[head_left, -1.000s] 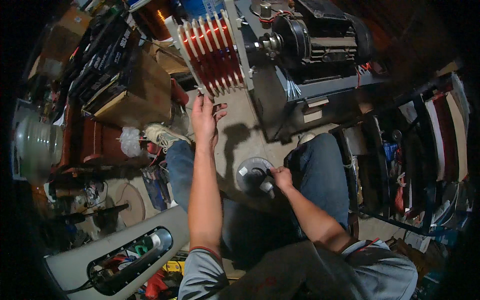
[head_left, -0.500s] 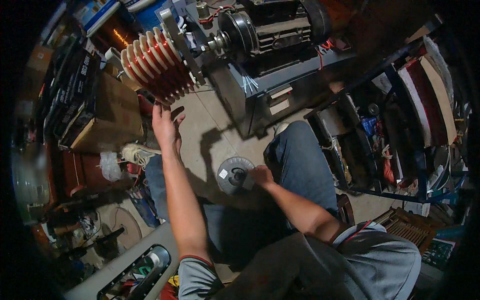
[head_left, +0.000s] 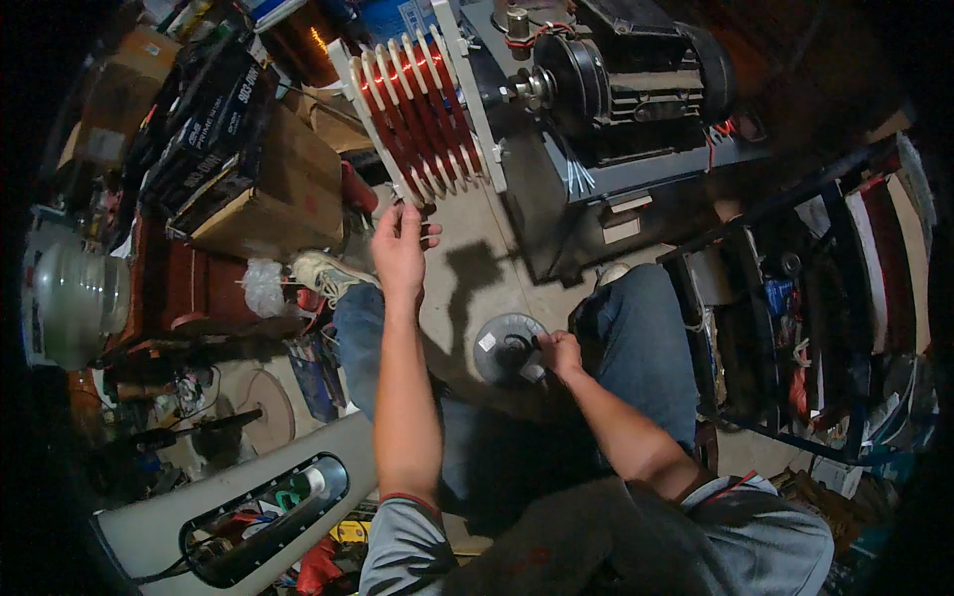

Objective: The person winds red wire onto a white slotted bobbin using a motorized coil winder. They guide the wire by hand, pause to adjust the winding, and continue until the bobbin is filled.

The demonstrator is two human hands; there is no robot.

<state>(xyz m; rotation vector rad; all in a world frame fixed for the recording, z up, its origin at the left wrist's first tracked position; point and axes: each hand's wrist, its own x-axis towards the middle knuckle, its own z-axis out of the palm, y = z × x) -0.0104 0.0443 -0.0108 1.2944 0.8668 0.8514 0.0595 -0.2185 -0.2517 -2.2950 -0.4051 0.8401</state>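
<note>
While the left hand (head_left: 399,260) stayed at the lower edge of the ribbed coil former (head_left: 419,111), I saw the former at a different angle from half a second before; my view had swung too, but it had probably turned, so I judged the handling was still under way. I had that forearm reaching forward, fingertips raised; whether they pinched anything I couldn't tell. The right hand (head_left: 561,354) hung lower, fingers curled beside a grey disc (head_left: 492,360), its grip unclear. Beyond, the former stood left of the motor (head_left: 656,96) on its worktop (head_left: 656,171).
</note>
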